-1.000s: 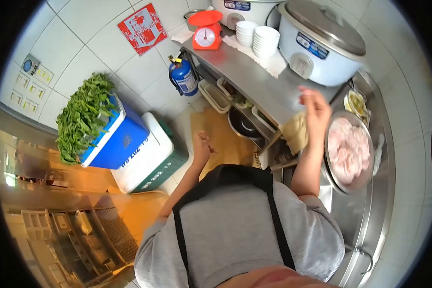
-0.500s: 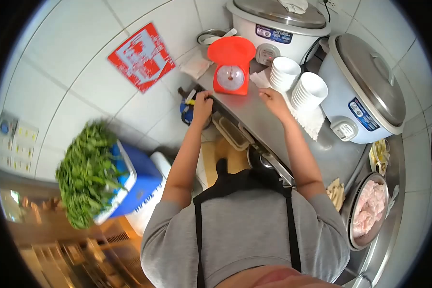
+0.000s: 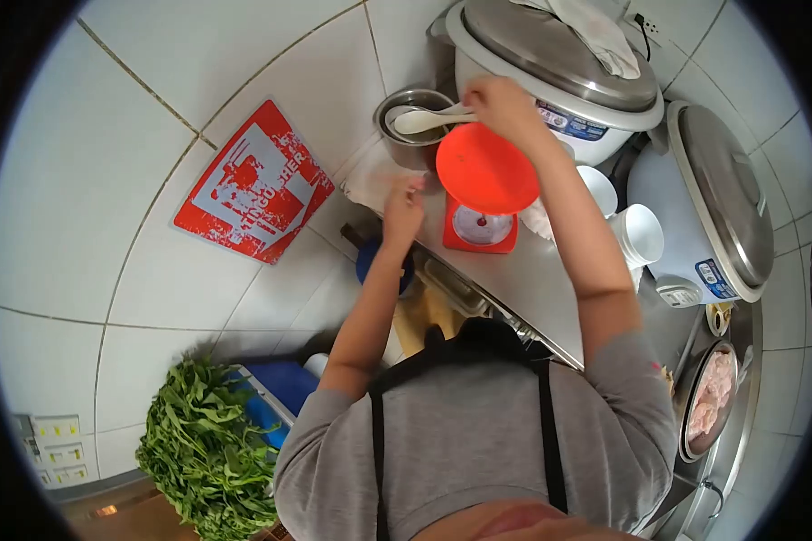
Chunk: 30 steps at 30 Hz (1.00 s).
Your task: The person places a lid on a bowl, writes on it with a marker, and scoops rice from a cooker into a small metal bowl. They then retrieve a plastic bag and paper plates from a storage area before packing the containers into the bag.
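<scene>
White tile walls (image 3: 153,207) surround a metal counter (image 3: 546,293). At 12 o'clock, a white spoon (image 3: 421,121) lies across a metal pot (image 3: 408,151). The person's right hand (image 3: 505,106), fingers bent, reaches its handle — whether gripping, I cannot tell. Just beside the pot sits a red scale (image 3: 487,171). Nearer the counter's edge, the left hand (image 3: 403,215) is blurred, fingers partly curled — its hold unclear. Leafy greens (image 3: 209,446) fill 7 o'clock.

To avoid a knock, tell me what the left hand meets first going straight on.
Probably the metal pot, just ahead of the left hand; depth is unclear, so the hand might pass over it.
</scene>
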### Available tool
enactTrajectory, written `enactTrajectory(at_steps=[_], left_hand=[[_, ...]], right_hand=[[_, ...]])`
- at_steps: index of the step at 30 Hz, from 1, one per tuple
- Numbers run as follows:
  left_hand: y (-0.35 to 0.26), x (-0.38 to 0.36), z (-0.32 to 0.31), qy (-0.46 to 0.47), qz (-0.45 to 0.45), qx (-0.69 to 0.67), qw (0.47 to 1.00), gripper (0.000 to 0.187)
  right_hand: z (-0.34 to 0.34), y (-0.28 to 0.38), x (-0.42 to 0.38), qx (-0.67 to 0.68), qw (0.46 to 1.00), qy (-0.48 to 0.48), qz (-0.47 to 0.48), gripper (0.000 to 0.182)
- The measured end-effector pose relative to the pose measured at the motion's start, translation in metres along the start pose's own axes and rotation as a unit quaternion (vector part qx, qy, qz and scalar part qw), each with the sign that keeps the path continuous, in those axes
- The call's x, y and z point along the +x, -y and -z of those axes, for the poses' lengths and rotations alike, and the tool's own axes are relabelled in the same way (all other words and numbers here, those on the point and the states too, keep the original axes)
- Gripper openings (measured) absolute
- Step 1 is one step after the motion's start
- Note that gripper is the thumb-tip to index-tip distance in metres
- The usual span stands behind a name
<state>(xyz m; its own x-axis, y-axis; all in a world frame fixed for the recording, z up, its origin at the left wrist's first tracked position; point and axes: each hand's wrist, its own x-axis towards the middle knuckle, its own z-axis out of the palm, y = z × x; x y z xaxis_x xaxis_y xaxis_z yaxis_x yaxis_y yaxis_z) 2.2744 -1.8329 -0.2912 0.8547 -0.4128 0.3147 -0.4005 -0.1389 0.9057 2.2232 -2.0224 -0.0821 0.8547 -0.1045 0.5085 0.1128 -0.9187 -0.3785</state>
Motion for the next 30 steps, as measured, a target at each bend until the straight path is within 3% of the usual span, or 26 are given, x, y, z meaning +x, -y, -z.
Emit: enactTrajectory(at_steps=[1, 3, 5, 6, 8, 12, 14, 16, 18, 22, 24, 25, 27, 28, 30], left_hand=[[-0.013, 0.018, 0.013, -0.064, 0.035, 0.052, 0.996, 0.016], [-0.047, 0.057, 0.036, -0.092, 0.066, 0.131, 0.985, 0.023], [-0.036, 0.103, 0.04, -0.037, 0.082, 0.278, 0.956, 0.033], [-0.038, 0.117, 0.039, -0.038, 0.081, 0.275, 0.957, 0.033], [-0.049, 0.141, 0.037, 0.029, 0.133, 0.418, 0.898, 0.037], [-0.047, 0.163, 0.037, 0.07, 0.092, 0.429, 0.896, 0.03], [-0.054, 0.17, 0.042, 0.147, 0.152, 0.376, 0.902, 0.022], [-0.052, 0.178, 0.037, 0.159, 0.163, 0.36, 0.905, 0.019], [-0.05, 0.186, 0.028, 0.179, 0.185, 0.383, 0.887, 0.02], [-0.043, 0.198, 0.023, 0.192, 0.191, 0.288, 0.918, 0.022], [-0.044, 0.206, 0.027, 0.148, 0.082, 0.404, 0.899, 0.028], [-0.039, 0.208, 0.034, 0.129, 0.047, 0.377, 0.916, 0.032], [-0.032, 0.217, 0.048, 0.134, 0.045, 0.372, 0.918, 0.033], [-0.032, 0.221, 0.05, 0.137, 0.041, 0.365, 0.92, 0.034], [-0.043, 0.219, 0.058, 0.16, 0.161, 0.216, 0.95, 0.044]], right_hand=[[-0.024, -0.012, 0.022, -0.026, 0.997, 0.066, 0.028, 0.014], [-0.055, -0.012, 0.053, -0.213, 0.926, 0.303, -0.065, 0.018], [-0.086, -0.031, 0.058, -0.262, 0.915, 0.306, -0.038, 0.018], [-0.099, -0.038, 0.058, -0.307, 0.9, 0.308, -0.01, 0.019], [-0.114, -0.042, 0.063, -0.313, 0.901, 0.301, -0.02, 0.019], [-0.104, -0.043, 0.066, -0.297, 0.896, 0.33, -0.027, 0.019], [-0.087, -0.033, 0.078, -0.284, 0.895, 0.342, -0.025, 0.02], [-0.079, -0.031, 0.082, -0.278, 0.894, 0.35, -0.019, 0.02], [-0.069, -0.028, 0.082, -0.254, 0.931, 0.258, -0.039, 0.02], [-0.061, -0.026, 0.078, -0.267, 0.938, 0.211, -0.073, 0.02], [-0.065, -0.029, 0.079, -0.178, 0.967, 0.147, -0.109, 0.012], [-0.061, -0.022, 0.078, -0.177, 0.967, 0.147, -0.113, 0.012], [-0.055, -0.007, 0.078, 0.077, 0.928, 0.217, -0.294, 0.012], [-0.07, -0.011, 0.079, 0.112, 0.922, 0.207, -0.308, 0.012], [-0.106, -0.02, 0.079, 0.184, 0.902, 0.188, -0.343, 0.017]])
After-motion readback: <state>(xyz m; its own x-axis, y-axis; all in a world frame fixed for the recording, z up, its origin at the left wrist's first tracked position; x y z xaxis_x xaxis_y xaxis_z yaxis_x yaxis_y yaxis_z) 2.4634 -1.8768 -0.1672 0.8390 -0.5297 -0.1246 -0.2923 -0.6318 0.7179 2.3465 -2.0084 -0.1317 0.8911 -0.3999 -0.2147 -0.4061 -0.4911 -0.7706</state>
